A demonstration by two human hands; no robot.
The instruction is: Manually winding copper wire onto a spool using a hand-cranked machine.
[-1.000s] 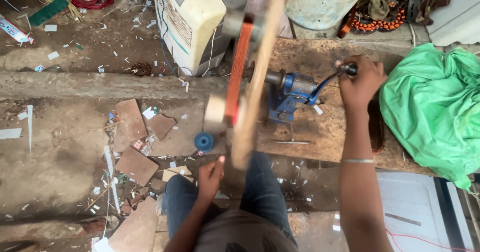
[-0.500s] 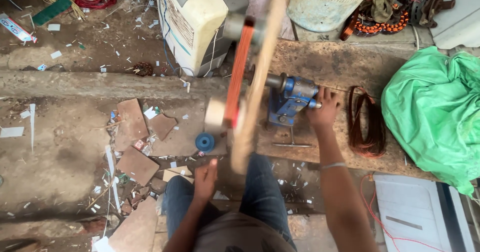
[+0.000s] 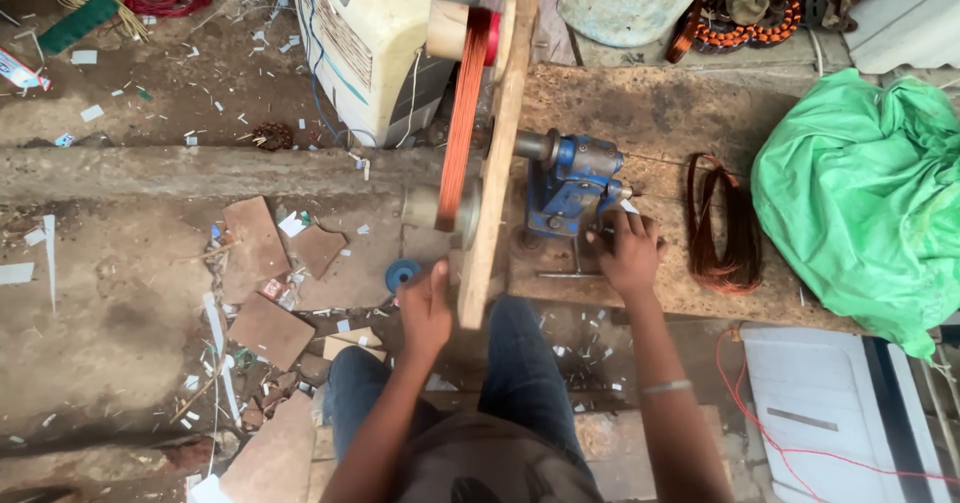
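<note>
From the head camera we look straight down on our work: the wooden winding frame (image 3: 493,163) runs as a long narrow bar from the top of the picture down toward our lap, its long axis nearly upright in the picture and leaning a little to the right at the top. A band of copper wire (image 3: 458,123) stretches along its left face, parallel to it, between a pale spool near the top and a hub lower down. Our left hand (image 3: 425,308) sits at the bar's lower end, fingers curled close against its edge; whether they truly clasp it we cannot tell. Our right hand (image 3: 628,253) rests on the base of the blue winding machine (image 3: 570,185), fingers bent down over it, the grip itself hidden. The machine stands near the front edge of the rough wooden bench (image 3: 640,113), with a finished wire coil (image 3: 720,225) just beside our right hand and a green cloth (image 3: 860,193) crowding the bench's right end. Left of the frame, open littered floor gives room.
</note>
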